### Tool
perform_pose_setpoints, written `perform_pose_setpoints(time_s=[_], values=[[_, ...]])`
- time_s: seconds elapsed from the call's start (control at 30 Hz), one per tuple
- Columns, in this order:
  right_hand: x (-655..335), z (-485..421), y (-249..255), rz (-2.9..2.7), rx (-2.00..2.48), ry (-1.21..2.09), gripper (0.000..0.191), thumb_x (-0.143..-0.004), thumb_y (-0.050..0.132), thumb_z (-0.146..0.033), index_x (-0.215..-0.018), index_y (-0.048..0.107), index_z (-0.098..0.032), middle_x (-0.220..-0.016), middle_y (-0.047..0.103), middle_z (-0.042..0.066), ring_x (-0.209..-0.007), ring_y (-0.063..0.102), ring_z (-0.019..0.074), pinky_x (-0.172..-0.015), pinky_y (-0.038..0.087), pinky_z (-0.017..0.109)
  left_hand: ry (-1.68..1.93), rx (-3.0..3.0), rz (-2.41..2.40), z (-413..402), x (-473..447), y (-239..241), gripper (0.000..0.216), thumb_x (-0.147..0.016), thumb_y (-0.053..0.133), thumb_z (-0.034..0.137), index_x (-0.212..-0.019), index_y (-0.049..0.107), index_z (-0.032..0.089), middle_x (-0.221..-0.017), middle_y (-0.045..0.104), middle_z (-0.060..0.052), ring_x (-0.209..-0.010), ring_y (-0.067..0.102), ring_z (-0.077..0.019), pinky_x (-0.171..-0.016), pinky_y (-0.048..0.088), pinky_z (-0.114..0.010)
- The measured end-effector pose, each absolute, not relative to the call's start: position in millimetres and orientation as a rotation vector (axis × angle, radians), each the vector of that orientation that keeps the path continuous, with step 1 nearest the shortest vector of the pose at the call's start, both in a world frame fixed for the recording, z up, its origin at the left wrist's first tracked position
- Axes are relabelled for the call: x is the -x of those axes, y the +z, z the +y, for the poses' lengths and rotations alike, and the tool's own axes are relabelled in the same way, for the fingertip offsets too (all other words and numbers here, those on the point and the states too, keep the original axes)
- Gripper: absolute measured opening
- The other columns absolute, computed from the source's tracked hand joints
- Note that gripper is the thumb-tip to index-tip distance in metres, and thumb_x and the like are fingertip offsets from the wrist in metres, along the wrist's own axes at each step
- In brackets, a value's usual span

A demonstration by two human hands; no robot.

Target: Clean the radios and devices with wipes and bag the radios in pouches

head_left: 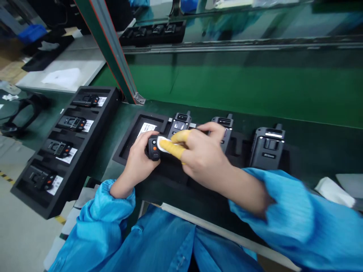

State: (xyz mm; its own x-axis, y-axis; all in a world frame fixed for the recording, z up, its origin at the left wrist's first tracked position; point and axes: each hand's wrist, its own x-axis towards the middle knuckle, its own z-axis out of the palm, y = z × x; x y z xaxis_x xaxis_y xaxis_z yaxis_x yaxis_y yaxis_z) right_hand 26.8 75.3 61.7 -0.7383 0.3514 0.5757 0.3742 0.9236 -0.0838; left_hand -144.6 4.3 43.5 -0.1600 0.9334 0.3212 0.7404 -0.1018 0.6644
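Note:
My left hand (138, 158) grips a small black radio (153, 148) with an orange button, held over a black foam tray (133, 139). My right hand (200, 151) wears yellow finger cots and presses a small white cloth (163, 143) against the radio. Both sleeves are bright blue. Three more black radios stand upright in the tray: one (179, 124) just behind my hands, one (224, 126) partly hidden by my right hand, and one (268, 147) further right. A white label (146, 128) lies in the tray's empty left slot.
A second black foam tray (93, 124) at the left holds several radios lying flat with labels. A green metal post (113, 53) rises behind it. A green conveyor belt (255, 83) runs across the back. White cloths (331, 190) lie at the right edge.

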Motion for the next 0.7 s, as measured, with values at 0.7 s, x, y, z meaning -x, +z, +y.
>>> perform_pose_setpoints(time_s=[0.7], values=[[-204.3,76.6,79.6,-2.102,1.500,-0.488,0.029,-0.088,0.048,-0.029,-0.096,0.072,-0.014,-0.088,0.065,0.010,-0.091,0.047,0.0202,-0.077,0.024,0.040,0.329,-1.904,2.371,102.7,178.7,70.0,0.041,-0.069,0.064,0.054,-0.062,0.041,0.022,-0.068,0.063,-0.009,-0.098,0.063,-0.0466,-0.072,0.045,-0.057]])
